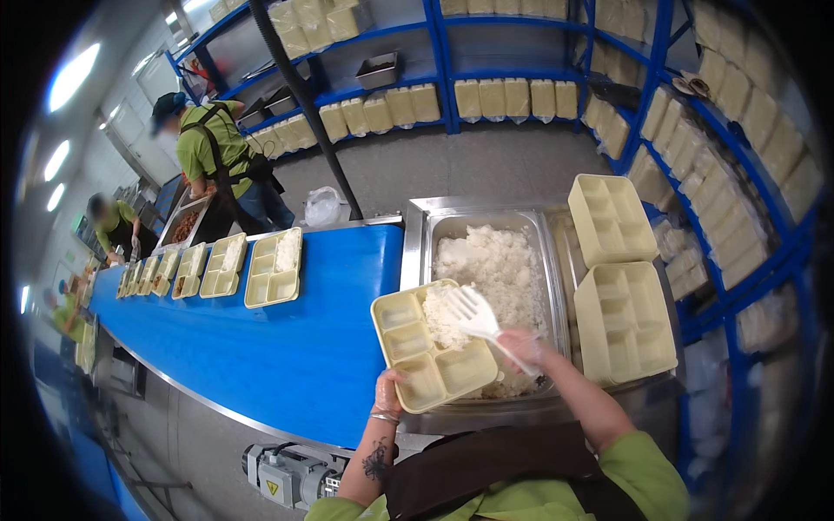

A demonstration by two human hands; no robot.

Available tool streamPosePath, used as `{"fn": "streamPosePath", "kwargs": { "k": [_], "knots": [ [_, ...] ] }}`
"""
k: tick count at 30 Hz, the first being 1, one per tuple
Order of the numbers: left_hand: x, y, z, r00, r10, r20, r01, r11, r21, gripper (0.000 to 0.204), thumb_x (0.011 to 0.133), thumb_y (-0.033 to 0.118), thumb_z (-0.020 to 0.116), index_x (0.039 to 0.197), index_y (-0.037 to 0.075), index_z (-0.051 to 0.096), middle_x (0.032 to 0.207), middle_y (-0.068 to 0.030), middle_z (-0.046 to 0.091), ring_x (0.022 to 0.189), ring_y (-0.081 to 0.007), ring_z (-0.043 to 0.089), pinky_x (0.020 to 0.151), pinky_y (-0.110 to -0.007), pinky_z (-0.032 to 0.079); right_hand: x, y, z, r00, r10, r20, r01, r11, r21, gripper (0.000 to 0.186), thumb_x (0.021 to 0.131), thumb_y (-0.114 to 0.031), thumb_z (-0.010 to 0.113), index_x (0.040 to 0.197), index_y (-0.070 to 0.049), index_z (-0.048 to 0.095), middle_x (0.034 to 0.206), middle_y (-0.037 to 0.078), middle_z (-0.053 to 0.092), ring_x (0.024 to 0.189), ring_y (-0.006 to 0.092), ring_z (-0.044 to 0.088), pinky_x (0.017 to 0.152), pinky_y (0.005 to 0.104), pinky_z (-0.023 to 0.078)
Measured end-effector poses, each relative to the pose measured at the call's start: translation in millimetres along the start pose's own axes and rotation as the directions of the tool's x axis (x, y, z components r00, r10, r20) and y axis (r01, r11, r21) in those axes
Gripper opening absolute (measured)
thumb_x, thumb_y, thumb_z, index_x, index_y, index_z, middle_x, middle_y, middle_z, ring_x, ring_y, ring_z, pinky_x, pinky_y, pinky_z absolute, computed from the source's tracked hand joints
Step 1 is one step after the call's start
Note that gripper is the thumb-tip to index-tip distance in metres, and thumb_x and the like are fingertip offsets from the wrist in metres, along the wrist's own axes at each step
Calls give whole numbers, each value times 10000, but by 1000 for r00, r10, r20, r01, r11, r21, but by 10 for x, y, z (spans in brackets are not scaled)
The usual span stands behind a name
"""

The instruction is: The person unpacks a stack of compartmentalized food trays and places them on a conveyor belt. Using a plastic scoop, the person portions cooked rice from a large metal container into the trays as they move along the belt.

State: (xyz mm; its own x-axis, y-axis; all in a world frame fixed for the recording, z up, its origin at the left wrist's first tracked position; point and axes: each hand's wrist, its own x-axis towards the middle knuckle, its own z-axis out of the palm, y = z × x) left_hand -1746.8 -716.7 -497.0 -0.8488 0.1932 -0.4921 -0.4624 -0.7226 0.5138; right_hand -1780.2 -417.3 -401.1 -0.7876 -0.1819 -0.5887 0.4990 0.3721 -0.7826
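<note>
My left hand, in a clear glove, grips the near left corner of a pale yellow compartment tray, which is tilted over the front left of a steel pan. In my right hand is a white slotted rice paddle, its head over the tray's far right compartment. White rice lies in that compartment under the paddle; the other compartments look bare. More rice fills much of the steel pan. The paddle hides part of the rice in the tray.
Stacked yellow trays stand right of the pan. A blue conveyor belt runs leftward, carrying a row of trays. One co-worker stands beyond it; others are farther left. A dark post rises behind the belt; a motor sits below.
</note>
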Motion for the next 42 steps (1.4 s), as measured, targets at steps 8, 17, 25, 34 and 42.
{"fn": "streamPosePath", "kwargs": {
  "k": [8,17,25,34,42],
  "knots": [
    [-600,754,-716,943,241,-229,-232,970,68,434,615,71,490,1029,-33,567,923,-141,617,828,-270,600,756,-367,516,-192,634,-128,999,-35,-30,44,918,394,307,918,-221,457,1187,-78,495,595,15,520,410,89,479,373,228,428],
    [-961,1184,-778,621,753,218,-4,-275,961,411,736,210,649,1129,107,581,998,-164,603,916,-299,580,757,-374,469,-1044,701,-267,955,268,127,-295,806,513,285,872,-119,433,1126,2,471,779,80,561,515,101,502,401,212,425],
    [-828,403,-663,686,701,195,216,-452,865,336,685,227,721,1004,163,638,1183,-185,511,1047,-374,481,877,-457,388,-567,1306,27,879,412,238,-440,511,739,29,838,-33,472,832,-5,469,615,48,481,425,75,407,357,209,340],
    [110,939,-517,639,720,273,196,-494,847,289,664,220,747,930,160,654,1166,-157,529,1031,-345,490,879,-417,391,651,1341,440,963,250,-105,-66,593,802,170,768,-61,460,601,-58,431,487,5,360,375,99,362,337,240,302],
    [790,1306,89,600,768,223,301,-475,827,484,666,294,734,1116,192,589,1328,-116,410,1025,-354,482,818,-408,459,1447,1093,37,939,216,-267,-76,889,452,186,815,-146,470,817,21,553,734,141,548,607,245,533,525,365,433]
  ]
}}
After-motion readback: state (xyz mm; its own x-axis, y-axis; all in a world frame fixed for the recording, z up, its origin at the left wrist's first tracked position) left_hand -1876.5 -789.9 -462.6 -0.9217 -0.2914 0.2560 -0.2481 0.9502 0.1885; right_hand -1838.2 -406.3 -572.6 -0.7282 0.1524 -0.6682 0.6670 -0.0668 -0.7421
